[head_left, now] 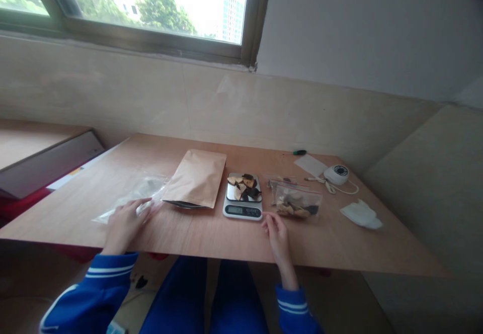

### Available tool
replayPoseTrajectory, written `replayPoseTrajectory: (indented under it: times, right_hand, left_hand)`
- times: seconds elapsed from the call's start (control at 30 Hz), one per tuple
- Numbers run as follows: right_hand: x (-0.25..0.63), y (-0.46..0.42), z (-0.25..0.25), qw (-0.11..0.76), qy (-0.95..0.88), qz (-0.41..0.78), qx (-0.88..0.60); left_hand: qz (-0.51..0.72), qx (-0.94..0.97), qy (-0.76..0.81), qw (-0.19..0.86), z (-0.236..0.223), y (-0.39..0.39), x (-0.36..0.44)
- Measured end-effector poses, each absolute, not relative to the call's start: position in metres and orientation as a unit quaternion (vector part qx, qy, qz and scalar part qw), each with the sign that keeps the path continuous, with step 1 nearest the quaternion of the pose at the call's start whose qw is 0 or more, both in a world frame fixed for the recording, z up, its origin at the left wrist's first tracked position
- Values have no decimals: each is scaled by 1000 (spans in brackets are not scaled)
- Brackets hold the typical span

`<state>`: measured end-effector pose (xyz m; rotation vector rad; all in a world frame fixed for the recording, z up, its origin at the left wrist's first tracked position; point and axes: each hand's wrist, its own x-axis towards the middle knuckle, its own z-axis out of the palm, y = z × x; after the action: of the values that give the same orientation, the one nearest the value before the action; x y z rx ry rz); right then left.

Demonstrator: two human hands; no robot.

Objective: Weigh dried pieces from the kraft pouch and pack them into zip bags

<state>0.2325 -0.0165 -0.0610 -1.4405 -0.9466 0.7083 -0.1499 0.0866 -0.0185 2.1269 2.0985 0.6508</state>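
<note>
A white kitchen scale (242,211) carries a small heap of dried slices (244,188), some pale tan and some dark. My right hand (275,229) is by the scale's lower right corner, index finger stretched toward its edge and the other fingers loosely bent, with nothing visible in it. My left hand (126,223) lies on a clear plastic bag (145,189), fingers extended. Between that bag and the scale lies a brown kraft pouch (198,178), its dark-lined mouth facing me. Right of the scale is a clear zip bag (298,204) holding similar slices.
Behind the zip bag lies another clear bag (281,178). Farther right are a white round device (335,174) with a cable, a white paper sheet (310,165), a green-handled tool (299,152) and a crumpled white tissue (361,215). The wooden table's (211,233) front edge runs before my legs.
</note>
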Motion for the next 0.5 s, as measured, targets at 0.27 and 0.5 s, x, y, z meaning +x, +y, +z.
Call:
replayPoseTrajectory:
  times: [0.27,0.5]
  right_hand:
    - [233,-18,-58,602,-409,299,-617]
    - [183,-28,-22,591,-453,296,-598]
  left_hand:
    - [277,616,737,-25,-10,88,-153]
    - [521,594,612,-33,32,39,-72]
